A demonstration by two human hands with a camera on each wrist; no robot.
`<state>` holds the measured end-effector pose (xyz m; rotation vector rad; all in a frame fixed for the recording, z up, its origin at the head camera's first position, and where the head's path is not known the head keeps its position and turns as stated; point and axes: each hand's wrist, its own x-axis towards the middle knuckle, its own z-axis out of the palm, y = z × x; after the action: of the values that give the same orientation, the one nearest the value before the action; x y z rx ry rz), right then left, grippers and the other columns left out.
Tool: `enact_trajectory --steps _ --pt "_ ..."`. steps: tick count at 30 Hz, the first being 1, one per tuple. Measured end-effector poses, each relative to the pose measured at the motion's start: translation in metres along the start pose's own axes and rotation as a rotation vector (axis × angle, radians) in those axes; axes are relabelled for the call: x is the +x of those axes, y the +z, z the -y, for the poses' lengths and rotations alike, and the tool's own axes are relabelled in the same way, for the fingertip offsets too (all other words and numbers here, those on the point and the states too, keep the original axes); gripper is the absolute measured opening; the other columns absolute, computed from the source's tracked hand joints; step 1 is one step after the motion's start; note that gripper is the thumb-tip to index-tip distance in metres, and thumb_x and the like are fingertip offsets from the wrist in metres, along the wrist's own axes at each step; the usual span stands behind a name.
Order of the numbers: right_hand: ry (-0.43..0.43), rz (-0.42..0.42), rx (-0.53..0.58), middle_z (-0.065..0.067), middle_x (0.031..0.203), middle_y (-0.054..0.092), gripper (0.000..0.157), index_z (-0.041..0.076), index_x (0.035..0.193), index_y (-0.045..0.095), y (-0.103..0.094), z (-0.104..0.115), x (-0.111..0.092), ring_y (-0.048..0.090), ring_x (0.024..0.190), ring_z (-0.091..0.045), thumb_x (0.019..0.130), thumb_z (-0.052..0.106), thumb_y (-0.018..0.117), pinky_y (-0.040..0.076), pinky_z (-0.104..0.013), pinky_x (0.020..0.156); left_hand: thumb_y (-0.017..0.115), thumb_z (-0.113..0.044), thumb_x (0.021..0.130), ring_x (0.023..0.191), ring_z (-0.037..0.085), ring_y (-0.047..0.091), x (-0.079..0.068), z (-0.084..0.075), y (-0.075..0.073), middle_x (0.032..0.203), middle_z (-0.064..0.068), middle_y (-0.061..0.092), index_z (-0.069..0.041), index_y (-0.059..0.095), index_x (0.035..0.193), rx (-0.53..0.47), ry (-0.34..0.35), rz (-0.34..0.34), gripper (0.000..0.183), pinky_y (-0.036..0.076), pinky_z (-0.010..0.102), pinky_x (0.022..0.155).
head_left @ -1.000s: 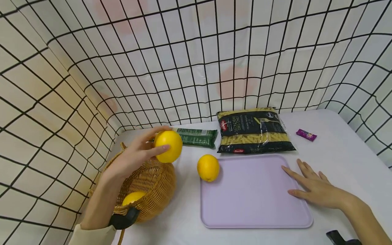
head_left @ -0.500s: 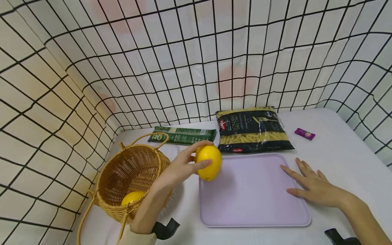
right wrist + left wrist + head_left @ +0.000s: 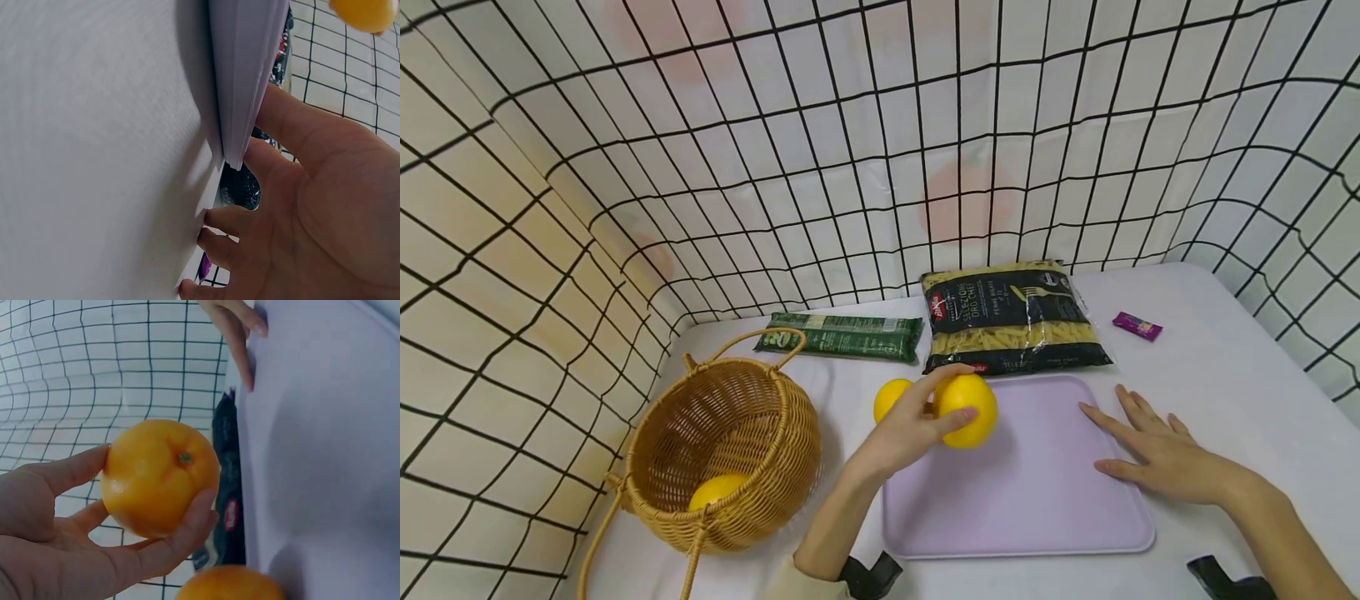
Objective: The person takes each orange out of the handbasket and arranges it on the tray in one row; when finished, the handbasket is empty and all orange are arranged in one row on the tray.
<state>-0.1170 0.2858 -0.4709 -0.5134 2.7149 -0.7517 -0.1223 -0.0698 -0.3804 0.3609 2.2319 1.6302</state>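
Note:
My left hand holds an orange between thumb and fingers, above the upper left part of a lilac tray. In the left wrist view the stem end of the held orange shows, with the fingers wrapped about its sides. A second orange sits at the tray's upper left corner, partly hidden behind my left hand. My right hand lies with fingers spread at the tray's right edge. In the right wrist view, the thumb and a finger of the right hand touch the tray's rim.
A wicker basket with a yellow-orange fruit inside stands at the left, its handle hanging toward the front. Behind the tray lie a green packet, a bag of penne pasta and a small purple packet. Black wire grid encloses the back and sides.
My left hand has carried the orange from above the basket rightward, past the second orange, to over the tray. The right hand stays at the tray's right edge.

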Motion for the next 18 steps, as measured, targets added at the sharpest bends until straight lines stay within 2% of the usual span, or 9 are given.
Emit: enact_trajectory --steps 3,8,13,18 --pt "0.002 0.003 0.003 -0.042 0.164 0.005 0.078 0.019 0.162 0.033 0.000 0.000 0.001 0.001 0.151 -0.063 0.097 0.045 0.067 0.001 -0.086 0.107 0.071 -0.019 0.099 0.113 0.025 0.058 0.006 0.006 0.010 0.147 0.006 0.056 -0.035 0.059 0.141 0.015 0.007 -0.004 0.047 0.053 0.035 0.090" --pt "0.006 0.007 0.001 -0.042 0.165 0.005 0.078 0.020 0.162 0.033 0.001 -0.001 0.002 0.001 0.151 -0.062 0.096 0.046 0.067 0.001 -0.086 0.107 0.071 -0.021 0.098 0.118 0.022 0.059 0.013 0.016 0.021 0.148 0.004 0.058 -0.031 0.058 0.143 0.107 0.027 -0.030 0.048 0.051 0.039 0.097" --pt "0.012 0.009 -0.002 -0.042 0.164 0.005 0.078 0.019 0.162 0.034 0.001 -0.001 0.002 0.002 0.151 -0.063 0.096 0.047 0.067 0.001 -0.086 0.107 0.072 -0.022 0.098 0.117 0.021 0.059 0.017 0.023 0.025 0.144 0.004 0.062 -0.030 0.058 0.143 0.200 0.031 -0.058 0.047 0.050 0.043 0.100" --pt "0.014 0.011 -0.005 -0.042 0.165 0.005 0.079 0.020 0.162 0.032 0.001 -0.001 0.002 0.001 0.151 -0.063 0.097 0.047 0.067 0.000 -0.086 0.107 0.072 -0.022 0.098 0.122 0.027 0.057 0.019 0.027 0.027 0.143 0.011 0.060 -0.028 0.057 0.144 0.256 0.015 -0.084 0.049 0.048 0.049 0.102"
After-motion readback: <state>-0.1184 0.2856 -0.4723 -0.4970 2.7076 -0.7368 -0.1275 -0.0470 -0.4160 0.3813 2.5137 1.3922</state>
